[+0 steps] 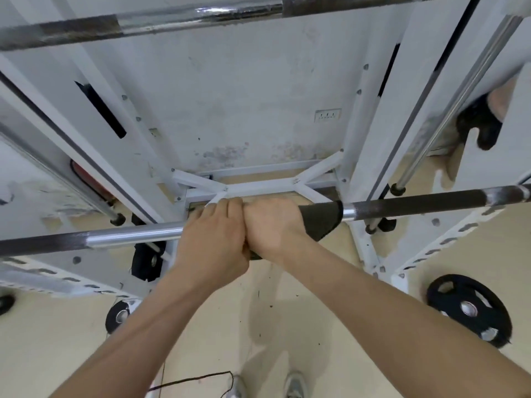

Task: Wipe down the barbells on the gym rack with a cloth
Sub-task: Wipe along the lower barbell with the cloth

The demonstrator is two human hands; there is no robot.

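Note:
A long steel barbell [135, 235] runs across the white rack [370, 145] at about waist height, with dark knurled sections toward both ends. My right hand [273, 225] grips the bar through a dark olive cloth [321, 219] wrapped round its middle. My left hand [215, 237] grips the bar right beside it, the two hands touching. A second barbell [172, 20] lies higher up on the rack, along the top of the view.
Black weight plates lie on the beige floor at the right [469, 310] and lower left [117, 315]. White rack uprights and a chrome guide rod [448, 110] stand on both sides. A black cord [198, 379] trails near my shoes.

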